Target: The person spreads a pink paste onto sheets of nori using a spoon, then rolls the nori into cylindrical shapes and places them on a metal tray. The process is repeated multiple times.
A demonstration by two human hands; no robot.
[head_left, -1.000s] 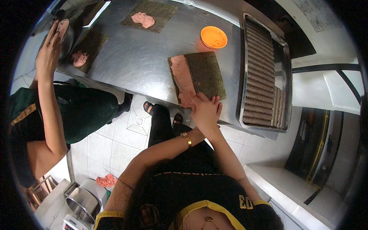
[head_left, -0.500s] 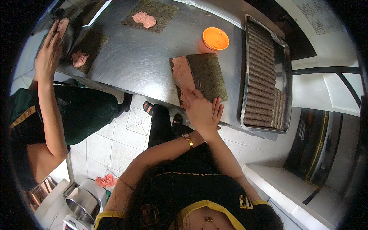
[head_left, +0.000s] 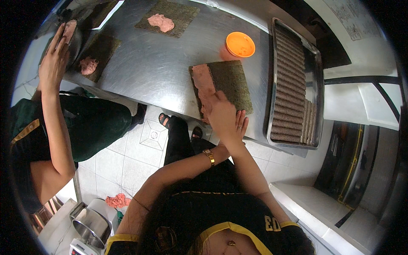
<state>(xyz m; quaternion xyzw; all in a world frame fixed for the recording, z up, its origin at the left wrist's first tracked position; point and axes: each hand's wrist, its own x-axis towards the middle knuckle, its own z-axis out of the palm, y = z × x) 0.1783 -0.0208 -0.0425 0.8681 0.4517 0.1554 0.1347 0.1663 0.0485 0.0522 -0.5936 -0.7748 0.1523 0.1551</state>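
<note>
Just right of centre, our left hand (head_left: 242,122) lies flat at the lower edge of the seaweed sheet (head_left: 233,83), seemingly to steady it; our right hand (head_left: 223,115) sits curled over pink paste (head_left: 203,81), grip hidden.

Black shirt (head_left: 238,210) of wearer — bold yellow block letters (head_left: 272,223) on right side, near sleeve trim. Thin yellowish row (head_left: 208,193) across same shirt, too foreshortened to tell whether lettering. Pale surface at upper right bears lines of small dark print (head_left: 350,19) — too blurred to read. White appliance (head_left: 81,245) at lower left: red mark on dark panel, too small to make out.
</note>
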